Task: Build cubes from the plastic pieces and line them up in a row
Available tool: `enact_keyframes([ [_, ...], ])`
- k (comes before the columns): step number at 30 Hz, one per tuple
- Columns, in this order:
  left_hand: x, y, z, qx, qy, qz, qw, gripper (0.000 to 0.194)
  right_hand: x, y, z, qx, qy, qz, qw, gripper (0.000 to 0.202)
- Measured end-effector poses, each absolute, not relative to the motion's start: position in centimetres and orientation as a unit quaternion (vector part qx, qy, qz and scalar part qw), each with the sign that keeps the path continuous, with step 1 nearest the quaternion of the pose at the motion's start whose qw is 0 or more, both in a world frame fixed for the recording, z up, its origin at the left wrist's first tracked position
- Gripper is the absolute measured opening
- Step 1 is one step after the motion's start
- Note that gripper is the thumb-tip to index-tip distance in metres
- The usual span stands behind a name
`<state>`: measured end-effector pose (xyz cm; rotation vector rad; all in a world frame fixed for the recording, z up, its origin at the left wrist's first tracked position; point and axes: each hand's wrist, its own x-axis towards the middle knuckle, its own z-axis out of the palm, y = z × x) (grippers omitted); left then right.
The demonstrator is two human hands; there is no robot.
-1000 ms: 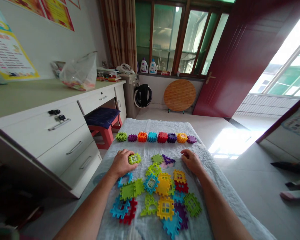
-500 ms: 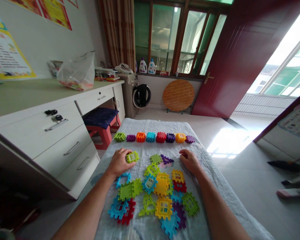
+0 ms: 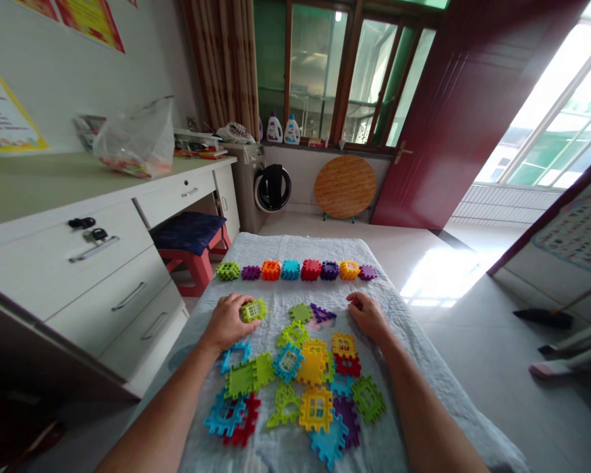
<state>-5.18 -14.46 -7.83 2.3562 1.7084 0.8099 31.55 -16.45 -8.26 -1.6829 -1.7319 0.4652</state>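
Observation:
My left hand is closed on a green window piece, low over the cloth-covered table. Past the loose pieces on the right, my right hand rests on the cloth with its fingers curled; whether anything is in them is hidden. Between the hands lie a green square and a purple triangle. Nearer me is a spread of interlocking pieces, among them a yellow one, a blue window piece and a green pair.
Across the far part of the table runs a row of small block stacks, including a red one and an orange one. A stool and a white desk stand at the left.
The whole view has shifted slightly, so the table and pieces appear a little further left. My hands hold about the same places over the table.

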Motion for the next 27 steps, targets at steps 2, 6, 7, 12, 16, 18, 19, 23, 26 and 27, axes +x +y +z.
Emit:
enact_keyframes([
  [2,-5.1,-14.5,-7.7,0.776,0.569,0.266,0.062,0.044,31.5,-16.5,-7.9,-0.652,-0.670,0.174,0.308,0.024],
  [6,-4.9,-14.6,-7.5,0.768,0.582,0.261,0.063,0.043,29.9,-16.0,-5.3,-0.663,-0.717,0.129,0.174,0.017],
  [7,-4.9,-14.5,-7.5,0.767,0.584,0.258,0.065,0.044,28.9,-15.6,-4.2,-0.661,-0.728,0.109,0.146,0.016],
  [12,-5.0,-14.3,-7.7,0.763,0.597,0.230,0.088,0.048,19.9,-12.6,0.7,-0.511,-0.843,0.078,0.150,0.020],
  [16,-5.3,-14.3,-8.0,0.768,0.590,0.231,0.090,0.050,12.5,-8.5,1.1,-0.471,-0.875,0.043,0.099,0.031],
  [18,-5.4,-14.3,-8.2,0.769,0.587,0.234,0.092,0.047,9.9,-6.4,0.4,-0.471,-0.878,0.029,0.074,0.042],
  [19,-5.4,-14.3,-8.2,0.770,0.586,0.236,0.092,0.046,9.0,-5.4,0.0,-0.474,-0.878,0.025,0.058,0.047],
  [23,-5.3,-14.2,-8.0,0.766,0.590,0.239,0.093,0.047,6.9,-2.5,-1.5,-0.492,-0.870,0.034,0.003,0.057],
  [26,-5.1,-14.4,-7.6,0.764,0.596,0.229,0.098,0.046,6.2,-1.7,-2.2,-0.494,-0.869,0.035,-0.002,0.054],
  [27,-5.1,-14.4,-7.4,0.763,0.598,0.225,0.099,0.045,6.0,-1.5,-2.3,-0.493,-0.869,0.035,-0.004,0.051],
])
